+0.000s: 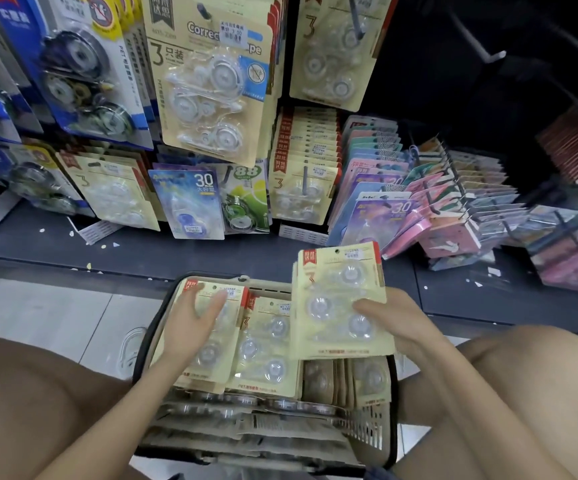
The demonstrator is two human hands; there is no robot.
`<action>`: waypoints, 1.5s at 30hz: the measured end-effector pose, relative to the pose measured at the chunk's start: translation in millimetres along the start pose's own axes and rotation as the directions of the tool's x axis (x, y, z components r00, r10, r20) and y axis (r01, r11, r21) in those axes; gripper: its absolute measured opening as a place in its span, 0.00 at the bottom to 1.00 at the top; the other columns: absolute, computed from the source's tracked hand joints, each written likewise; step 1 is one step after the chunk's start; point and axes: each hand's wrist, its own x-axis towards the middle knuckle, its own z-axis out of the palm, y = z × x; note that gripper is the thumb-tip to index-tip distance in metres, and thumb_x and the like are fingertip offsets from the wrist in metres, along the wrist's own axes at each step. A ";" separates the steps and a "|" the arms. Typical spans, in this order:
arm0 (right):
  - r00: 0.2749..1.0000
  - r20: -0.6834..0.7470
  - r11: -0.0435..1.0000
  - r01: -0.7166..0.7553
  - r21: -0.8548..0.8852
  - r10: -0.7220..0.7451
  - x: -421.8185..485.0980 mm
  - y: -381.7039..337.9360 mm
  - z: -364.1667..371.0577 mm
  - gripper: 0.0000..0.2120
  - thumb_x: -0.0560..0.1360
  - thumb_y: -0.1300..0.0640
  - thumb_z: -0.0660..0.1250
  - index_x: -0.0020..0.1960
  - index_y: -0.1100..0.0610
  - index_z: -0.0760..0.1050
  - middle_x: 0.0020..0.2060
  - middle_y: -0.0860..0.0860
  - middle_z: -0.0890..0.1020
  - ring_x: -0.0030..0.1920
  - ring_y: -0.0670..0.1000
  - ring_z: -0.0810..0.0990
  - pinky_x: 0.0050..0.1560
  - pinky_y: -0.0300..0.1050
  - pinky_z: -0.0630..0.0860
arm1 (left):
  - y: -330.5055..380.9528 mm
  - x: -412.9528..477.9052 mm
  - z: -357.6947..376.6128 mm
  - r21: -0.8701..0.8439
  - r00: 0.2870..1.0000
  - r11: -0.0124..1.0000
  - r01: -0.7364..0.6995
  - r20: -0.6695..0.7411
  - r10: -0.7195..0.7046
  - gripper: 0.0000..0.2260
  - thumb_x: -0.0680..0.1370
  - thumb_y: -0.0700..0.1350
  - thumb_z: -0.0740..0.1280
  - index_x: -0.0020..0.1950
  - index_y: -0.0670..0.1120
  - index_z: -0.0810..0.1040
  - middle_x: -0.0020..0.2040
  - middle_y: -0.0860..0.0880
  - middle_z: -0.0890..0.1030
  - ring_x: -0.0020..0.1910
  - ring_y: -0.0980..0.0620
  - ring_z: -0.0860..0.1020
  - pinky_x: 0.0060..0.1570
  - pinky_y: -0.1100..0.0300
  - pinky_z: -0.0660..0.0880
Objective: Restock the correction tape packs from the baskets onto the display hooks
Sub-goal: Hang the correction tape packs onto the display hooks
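Note:
A beige basket (367,434) full of cream correction tape packs sits between my knees on the floor. My right hand (401,322) grips a small stack of these packs (341,299), lifted above the basket's right side, thumb on the front. My left hand (194,317) lies flat with straight fingers on the top pack (211,355) at the basket's left. Another pack (266,348) lies beside it. Matching cream packs hang on display hooks, one large one (211,77) straight ahead and a full row (303,168) lower down.
Blue-carded tape packs (72,64) hang at the left, pink and pastel packs (447,209) at the right. A dark shelf base (176,251) runs across below the hooks. An upper-right hook (488,53) looks bare. My knees flank the basket.

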 end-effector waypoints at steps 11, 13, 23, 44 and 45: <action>0.931 0.348 0.994 0.101 0.041 -0.109 1.9 13.9 63.1 0.11 0.76 0.64 0.69 0.55 0.53 0.80 0.48 0.48 0.86 0.49 0.46 0.85 0.48 0.38 0.79 | 54.3 -25.9 7.0 -0.507 0.903 0.805 0.308 0.422 -0.079 0.31 0.64 0.49 0.79 0.65 0.45 0.74 0.54 0.49 0.85 0.50 0.51 0.84 0.46 0.57 0.79; 0.911 0.396 0.994 0.105 0.037 -0.112 5.7 24.5 61.9 0.13 0.76 0.58 0.72 0.60 0.52 0.78 0.53 0.47 0.85 0.54 0.47 0.84 0.55 0.42 0.79 | 54.8 -26.8 11.3 -0.490 0.919 0.825 0.283 0.385 -0.087 0.25 0.66 0.40 0.78 0.61 0.46 0.76 0.50 0.49 0.86 0.46 0.52 0.85 0.41 0.60 0.80; 0.860 -0.510 0.829 -0.281 -0.484 -0.006 74.0 103.5 0.8 0.25 0.74 0.46 0.72 0.63 0.59 0.71 0.59 0.58 0.78 0.57 0.61 0.79 0.51 0.52 0.77 | 52.6 -3.6 1.7 -0.268 0.992 0.962 0.045 0.125 -0.011 0.21 0.68 0.43 0.80 0.55 0.53 0.75 0.50 0.54 0.84 0.49 0.52 0.83 0.52 0.45 0.80; 0.796 -0.584 0.823 -0.222 -0.523 -0.157 75.2 113.2 15.3 0.04 0.76 0.58 0.68 0.44 0.56 0.81 0.46 0.54 0.82 0.49 0.58 0.79 0.39 0.45 0.73 | 67.8 -11.7 -6.9 -0.142 0.994 0.990 -0.014 0.103 0.028 0.20 0.69 0.44 0.79 0.57 0.51 0.74 0.49 0.56 0.83 0.49 0.53 0.81 0.51 0.48 0.79; 0.795 -0.586 0.850 -0.191 -0.490 -0.159 72.6 106.5 17.2 0.05 0.77 0.57 0.68 0.42 0.54 0.79 0.43 0.53 0.82 0.46 0.58 0.80 0.38 0.46 0.72 | 70.6 -11.8 -8.0 -0.135 0.994 0.990 -0.026 0.106 0.040 0.20 0.70 0.44 0.79 0.56 0.52 0.74 0.49 0.57 0.82 0.48 0.54 0.81 0.50 0.49 0.78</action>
